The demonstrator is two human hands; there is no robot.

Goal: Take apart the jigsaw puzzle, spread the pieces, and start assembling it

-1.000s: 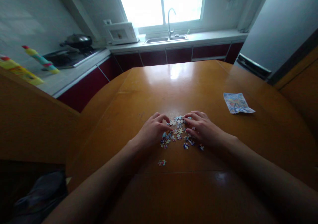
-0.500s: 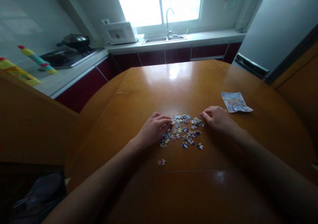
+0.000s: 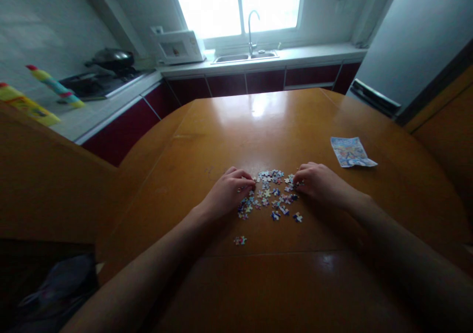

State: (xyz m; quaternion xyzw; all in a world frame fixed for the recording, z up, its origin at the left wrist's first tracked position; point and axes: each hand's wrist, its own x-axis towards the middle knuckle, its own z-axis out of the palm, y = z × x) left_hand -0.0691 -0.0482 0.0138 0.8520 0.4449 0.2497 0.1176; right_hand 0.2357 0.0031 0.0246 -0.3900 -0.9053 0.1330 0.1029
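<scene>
A small heap of colourful jigsaw pieces (image 3: 271,195) lies spread on the round wooden table (image 3: 281,121). My left hand (image 3: 227,192) rests at the heap's left edge, fingers curled down onto the pieces. My right hand (image 3: 320,183) lies at the heap's right edge, fingertips bent onto pieces there. What, if anything, either hand pinches is too small to see. One stray piece (image 3: 240,240) lies apart, closer to me.
A printed picture sheet (image 3: 351,151) lies on the table to the right. Behind are a kitchen counter with a sink (image 3: 244,57), a microwave (image 3: 179,48), a stove with a wok (image 3: 111,59), and a fridge (image 3: 414,42) at right.
My right hand first drew away to the right, uncovering the pieces, then slid back a little to the heap's right edge. My left hand has barely moved.
</scene>
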